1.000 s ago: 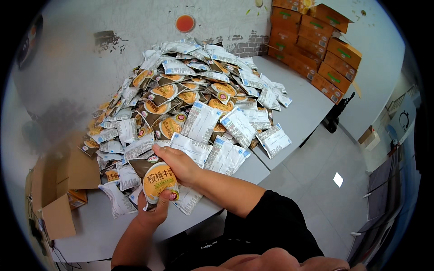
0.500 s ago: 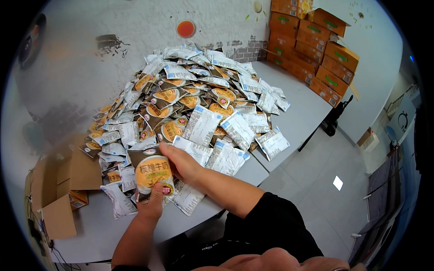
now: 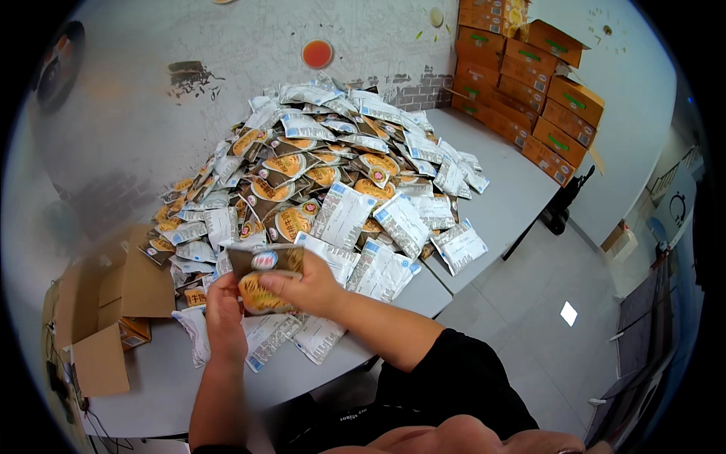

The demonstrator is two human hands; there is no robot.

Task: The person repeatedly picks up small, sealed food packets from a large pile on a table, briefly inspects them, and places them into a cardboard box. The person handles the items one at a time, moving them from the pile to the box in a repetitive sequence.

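Note:
A brown foil food pouch (image 3: 261, 293) with a yellow bowl picture is held up in front of me, its top edge tilted away. My right hand (image 3: 314, 286) grips it from the right, thumb pressed across its front and fingers hidden behind. At the left edge, my left hand (image 3: 227, 318) has its fingers curled against the pouch. Just below lies a pouch with its white back up (image 3: 268, 337) on the grey table. Close beyond my hands rises a large pile of similar pouches (image 3: 325, 170), some brown side up, others white side up.
An open cardboard box (image 3: 102, 303) with raised flaps stands at the left, with an orange carton (image 3: 134, 331) in it. Orange cartons (image 3: 522, 83) are stacked at the far right against the wall. The grey table (image 3: 170, 386) has its curved edge near my body.
The held pouch has tilted and shifted slightly up and right. My right thumb now lies over its front. My left thumb has left the front, and that hand has moved to the left edge.

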